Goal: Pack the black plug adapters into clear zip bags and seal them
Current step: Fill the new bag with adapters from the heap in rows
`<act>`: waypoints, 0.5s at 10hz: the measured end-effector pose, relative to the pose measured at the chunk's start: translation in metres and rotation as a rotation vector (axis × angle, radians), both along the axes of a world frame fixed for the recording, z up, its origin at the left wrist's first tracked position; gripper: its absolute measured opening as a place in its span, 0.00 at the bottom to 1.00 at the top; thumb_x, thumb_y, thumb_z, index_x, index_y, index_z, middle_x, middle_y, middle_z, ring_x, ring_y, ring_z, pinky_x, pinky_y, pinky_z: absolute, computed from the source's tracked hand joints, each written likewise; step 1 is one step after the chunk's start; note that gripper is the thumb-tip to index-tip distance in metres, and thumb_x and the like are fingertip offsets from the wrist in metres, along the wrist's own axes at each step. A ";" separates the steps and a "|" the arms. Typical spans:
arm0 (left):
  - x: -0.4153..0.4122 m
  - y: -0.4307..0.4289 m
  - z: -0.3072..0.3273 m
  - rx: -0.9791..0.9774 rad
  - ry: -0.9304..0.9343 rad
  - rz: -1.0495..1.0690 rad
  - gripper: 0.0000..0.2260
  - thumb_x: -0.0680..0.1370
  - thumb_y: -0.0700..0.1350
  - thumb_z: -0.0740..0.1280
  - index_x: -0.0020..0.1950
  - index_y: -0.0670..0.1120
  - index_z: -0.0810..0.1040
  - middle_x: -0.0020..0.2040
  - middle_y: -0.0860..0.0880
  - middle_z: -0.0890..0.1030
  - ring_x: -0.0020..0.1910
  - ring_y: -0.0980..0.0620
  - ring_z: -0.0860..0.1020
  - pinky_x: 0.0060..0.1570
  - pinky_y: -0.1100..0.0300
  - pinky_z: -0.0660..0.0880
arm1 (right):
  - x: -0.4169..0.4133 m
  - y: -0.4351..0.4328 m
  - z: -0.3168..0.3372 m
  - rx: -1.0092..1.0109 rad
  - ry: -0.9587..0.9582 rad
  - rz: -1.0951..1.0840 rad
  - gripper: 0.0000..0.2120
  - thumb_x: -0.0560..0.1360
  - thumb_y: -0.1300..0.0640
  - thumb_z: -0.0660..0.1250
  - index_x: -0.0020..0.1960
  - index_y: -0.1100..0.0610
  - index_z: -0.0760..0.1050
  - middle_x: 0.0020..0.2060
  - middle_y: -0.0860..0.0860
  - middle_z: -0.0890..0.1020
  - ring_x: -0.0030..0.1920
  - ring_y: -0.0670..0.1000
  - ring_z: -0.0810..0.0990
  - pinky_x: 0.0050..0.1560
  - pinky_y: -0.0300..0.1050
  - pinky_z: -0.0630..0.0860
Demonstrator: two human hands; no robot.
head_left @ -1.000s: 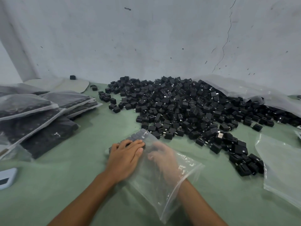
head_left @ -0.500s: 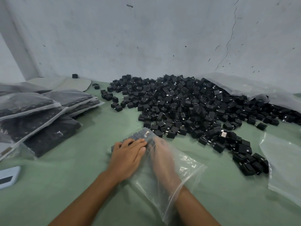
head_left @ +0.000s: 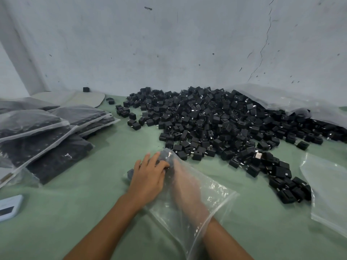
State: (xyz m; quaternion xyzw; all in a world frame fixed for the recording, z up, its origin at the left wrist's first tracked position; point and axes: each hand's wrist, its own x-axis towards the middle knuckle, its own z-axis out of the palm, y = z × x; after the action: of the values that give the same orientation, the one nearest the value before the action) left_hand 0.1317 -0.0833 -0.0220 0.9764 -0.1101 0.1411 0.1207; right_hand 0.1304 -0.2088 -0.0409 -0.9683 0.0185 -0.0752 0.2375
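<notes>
A clear zip bag lies on the green table in front of me, its mouth towards me. My right hand is inside it up to the wrist, fingers stretched towards several black plug adapters at the bag's far end. My left hand lies flat on the outside of the bag, pressing on those adapters from above. A large heap of loose black adapters spreads across the table just beyond the bag and down the right side.
Filled zip bags are stacked at the left. An empty clear bag lies at the right edge, and crumpled plastic sheeting sits behind the heap. A pale blue device lies at the left edge. A wall closes off the back.
My right hand has slid deeper into the bag, towards the adapters at its far end. My left hand has stayed pressed on the bag's top.
</notes>
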 end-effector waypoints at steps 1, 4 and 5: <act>0.004 -0.002 0.002 0.055 0.080 0.082 0.11 0.83 0.54 0.51 0.64 0.58 0.66 0.72 0.49 0.66 0.69 0.45 0.65 0.67 0.46 0.62 | 0.003 -0.020 -0.001 0.017 -0.089 0.100 0.19 0.84 0.50 0.51 0.75 0.48 0.59 0.51 0.51 0.81 0.47 0.52 0.80 0.47 0.47 0.76; 0.004 0.010 -0.003 -0.010 0.045 0.070 0.13 0.80 0.61 0.57 0.62 0.60 0.68 0.64 0.56 0.70 0.62 0.50 0.71 0.59 0.53 0.67 | -0.020 -0.007 0.004 0.263 -0.072 0.066 0.33 0.77 0.38 0.35 0.64 0.53 0.70 0.48 0.57 0.82 0.47 0.60 0.81 0.46 0.52 0.74; 0.000 0.010 -0.004 0.015 0.007 0.037 0.13 0.80 0.59 0.56 0.64 0.61 0.67 0.64 0.56 0.70 0.64 0.52 0.69 0.59 0.53 0.66 | -0.023 -0.006 0.000 0.168 -0.084 0.058 0.26 0.80 0.44 0.41 0.67 0.54 0.68 0.48 0.57 0.82 0.46 0.60 0.82 0.46 0.52 0.76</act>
State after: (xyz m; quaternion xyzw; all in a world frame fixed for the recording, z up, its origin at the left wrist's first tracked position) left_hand 0.1314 -0.0733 -0.0264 0.9796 -0.0928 0.1392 0.1113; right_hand 0.1078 -0.2152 -0.0410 -0.9410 -0.0134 -0.1071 0.3206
